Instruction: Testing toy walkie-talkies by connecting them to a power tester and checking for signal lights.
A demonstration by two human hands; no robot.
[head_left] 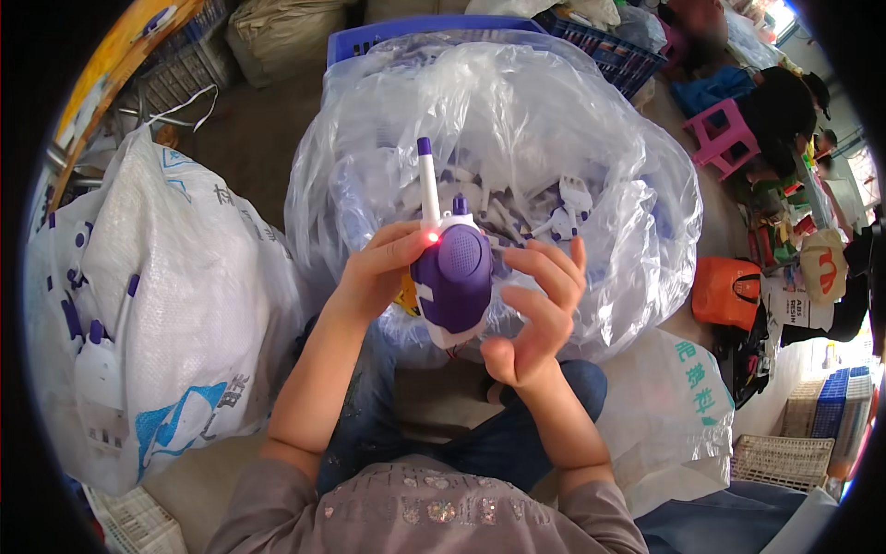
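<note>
A purple and white toy walkie-talkie [452, 286] is held upright in front of me, its white antenna [428, 185] with a purple tip pointing away. My left hand [378, 272] grips it along its left side, and a small red light glows beside the fingertips. Something yellow [406, 294] shows partly behind the toy; its kind is hidden. To the right of the toy, my right hand [540, 309] has its fingers apart and bent, with nothing in them. Beyond both hands, a large clear plastic bag [637, 212] contains several white and purple toy parts [574, 196].
On my left stands a white woven sack [198, 277] with more purple and white toys at its mouth. A blue crate [434, 26] is behind the clear bag. Rightward are a pink stool [720, 138], an orange bag [727, 294] and another person [784, 111].
</note>
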